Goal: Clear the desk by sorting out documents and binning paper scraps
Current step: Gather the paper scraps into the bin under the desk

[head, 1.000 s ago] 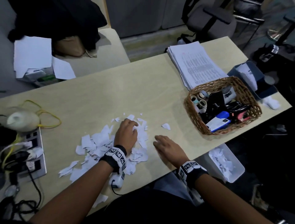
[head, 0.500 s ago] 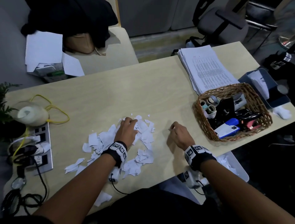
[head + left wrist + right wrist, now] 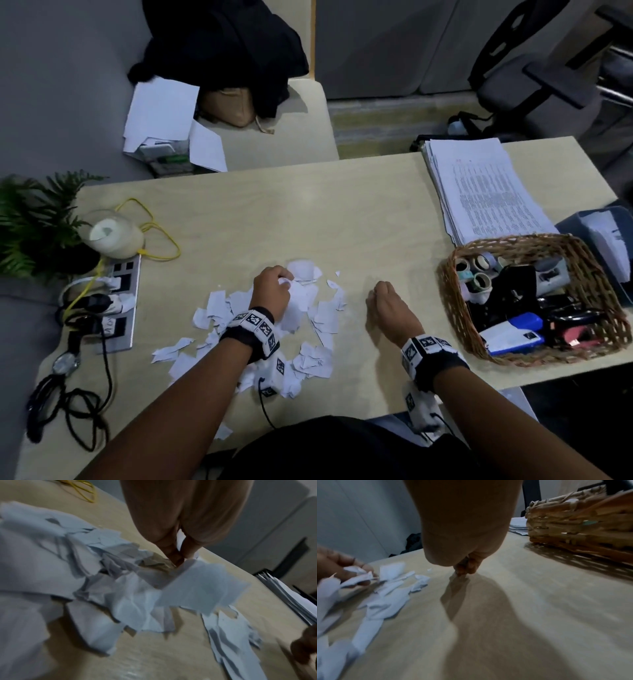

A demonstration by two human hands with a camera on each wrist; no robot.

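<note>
On the desk (image 3: 342,212) the paper scraps (image 3: 308,308) spread in a loose pile at the near middle, the document stack (image 3: 479,185) well off at the far right. Left hand (image 3: 270,294) sits on the pile, fingers curled, pinching a few scraps. Right hand (image 3: 387,305) is bunched tight, fingertips (image 3: 464,569) down on bare wood; anything in it, I cannot tell. Since a second ago, that right hand has gone from flat to curled, and the lone scrap beside it is gone.

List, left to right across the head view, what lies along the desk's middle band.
Power strip → paper scraps with the left hand on them → right hand → wicker basket.
</note>
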